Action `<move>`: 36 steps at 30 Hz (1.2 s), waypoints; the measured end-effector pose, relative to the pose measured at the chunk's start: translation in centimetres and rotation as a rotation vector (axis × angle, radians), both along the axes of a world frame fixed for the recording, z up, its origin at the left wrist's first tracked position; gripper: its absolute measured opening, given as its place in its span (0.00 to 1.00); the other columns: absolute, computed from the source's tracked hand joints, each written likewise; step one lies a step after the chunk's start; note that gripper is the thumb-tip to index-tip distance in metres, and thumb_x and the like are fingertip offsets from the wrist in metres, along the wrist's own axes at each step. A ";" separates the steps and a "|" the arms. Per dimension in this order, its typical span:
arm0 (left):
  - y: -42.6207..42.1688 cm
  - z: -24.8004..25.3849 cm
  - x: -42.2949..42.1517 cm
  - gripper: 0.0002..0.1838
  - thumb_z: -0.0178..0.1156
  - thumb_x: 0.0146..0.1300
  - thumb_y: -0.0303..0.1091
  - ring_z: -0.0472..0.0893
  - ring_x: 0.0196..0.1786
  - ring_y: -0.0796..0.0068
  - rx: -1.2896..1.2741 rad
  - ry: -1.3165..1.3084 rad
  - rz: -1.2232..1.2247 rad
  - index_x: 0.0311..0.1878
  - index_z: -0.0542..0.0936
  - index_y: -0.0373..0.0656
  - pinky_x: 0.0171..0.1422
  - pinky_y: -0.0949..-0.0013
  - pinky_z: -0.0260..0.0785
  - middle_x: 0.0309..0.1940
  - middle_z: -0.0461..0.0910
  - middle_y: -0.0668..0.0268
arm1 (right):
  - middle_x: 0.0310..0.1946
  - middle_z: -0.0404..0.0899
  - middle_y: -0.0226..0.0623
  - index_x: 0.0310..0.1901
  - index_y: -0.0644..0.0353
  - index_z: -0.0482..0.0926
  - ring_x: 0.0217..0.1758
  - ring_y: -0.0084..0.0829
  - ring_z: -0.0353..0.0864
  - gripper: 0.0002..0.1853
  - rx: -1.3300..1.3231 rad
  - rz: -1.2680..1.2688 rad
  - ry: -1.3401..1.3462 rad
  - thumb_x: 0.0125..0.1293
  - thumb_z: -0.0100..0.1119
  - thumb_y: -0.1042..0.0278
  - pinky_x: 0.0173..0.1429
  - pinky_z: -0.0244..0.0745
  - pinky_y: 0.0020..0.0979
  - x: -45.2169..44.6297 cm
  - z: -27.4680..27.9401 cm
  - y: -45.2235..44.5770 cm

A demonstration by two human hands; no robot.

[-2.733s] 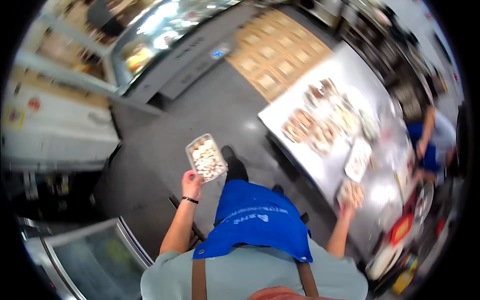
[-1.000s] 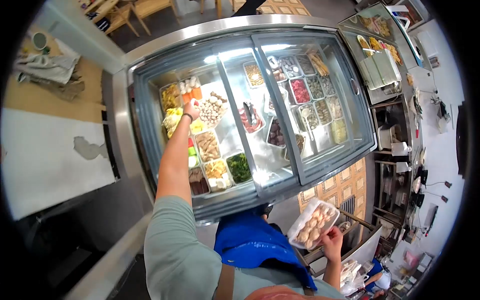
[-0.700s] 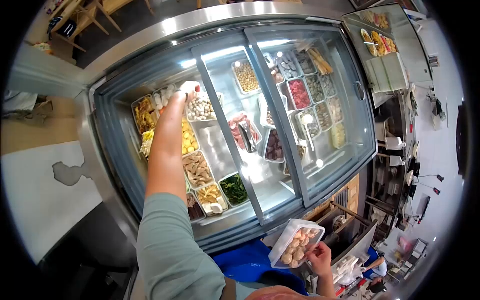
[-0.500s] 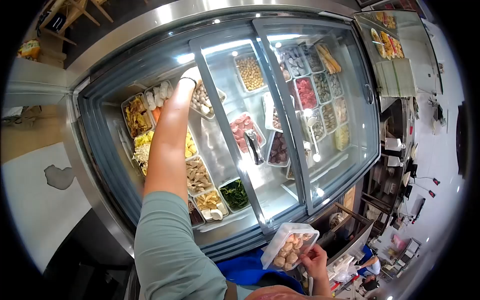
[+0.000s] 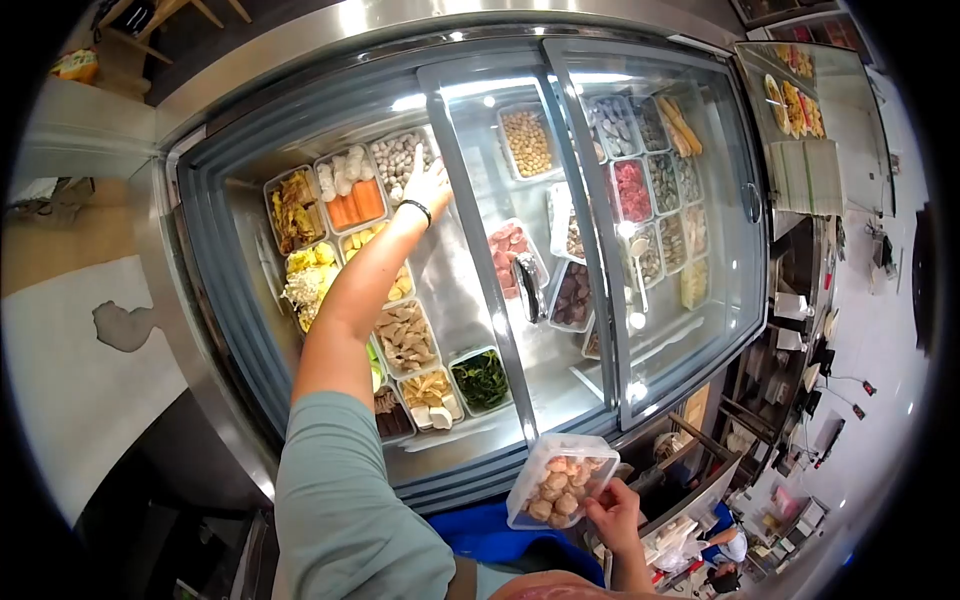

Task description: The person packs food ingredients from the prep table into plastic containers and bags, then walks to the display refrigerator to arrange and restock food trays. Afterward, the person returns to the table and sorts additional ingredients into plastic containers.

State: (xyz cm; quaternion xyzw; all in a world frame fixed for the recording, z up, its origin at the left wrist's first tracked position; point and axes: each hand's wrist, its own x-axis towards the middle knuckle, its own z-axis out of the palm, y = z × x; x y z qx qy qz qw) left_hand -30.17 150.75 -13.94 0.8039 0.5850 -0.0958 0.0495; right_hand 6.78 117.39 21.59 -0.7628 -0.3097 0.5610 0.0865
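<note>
Head view: the left hand (image 5: 428, 190) is inside a glass-topped case (image 5: 225, 330), its fingers stretched out at the right edge of a tray (image 5: 372, 150) of pale, roundish pieces (image 5: 397, 160) — whether they grip the rim or merely rest against it, I cannot tell. A black band (image 5: 415, 210) circles that wrist. The tray is at the far side of the case, just beside white rolls (image 5: 347, 172) and orange sticks (image 5: 355, 204). Nearer the person, below the forearm, are brownish slices (image 5: 405, 335), and dark leafy greens (image 5: 480, 380) lie closer to the near side. Beyond the door frame, tongs (image 5: 527, 285) show beside pink slices (image 5: 507, 255); farther right is a pale spoon (image 5: 639, 265). The right hand (image 5: 613, 505) grasps a clear plastic tub (image 5: 530, 472) by its right side, with the thumb against it. The tub is outside the case, tilted, in front of the blue apron (image 5: 480, 535) — and round, brownish pieces (image 5: 558, 492) fill much of it.
</note>
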 end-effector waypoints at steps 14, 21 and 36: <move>-22.5 12.7 -5.1 0.15 0.57 0.67 0.44 0.78 0.30 0.80 -0.433 -1.454 1.066 0.42 0.77 0.40 0.33 0.77 0.71 0.30 0.79 0.68 | 0.18 0.74 0.44 0.29 0.61 0.72 0.22 0.42 0.79 0.08 0.412 0.486 -0.006 0.53 0.61 0.68 0.29 0.71 0.37 -15.1 -14.7 6.2; -31.4 13.5 -3.4 0.13 0.65 0.55 0.34 0.82 0.32 0.72 -0.230 -1.124 1.018 0.37 0.75 0.38 0.35 0.67 0.74 0.28 0.78 0.63 | 0.20 0.78 0.45 0.30 0.60 0.74 0.26 0.43 0.80 0.08 0.416 0.637 0.040 0.54 0.61 0.66 0.33 0.73 0.38 -19.0 -21.5 10.5; -23.2 5.9 -0.4 0.12 0.64 0.48 0.38 0.80 0.29 0.55 -0.027 -0.962 1.157 0.29 0.73 0.43 0.35 0.57 0.71 0.23 0.79 0.57 | 0.43 0.79 0.54 0.46 0.63 0.75 0.47 0.52 0.78 0.17 0.584 0.640 -0.400 0.61 0.58 0.59 0.50 0.71 0.44 -13.0 -24.5 15.0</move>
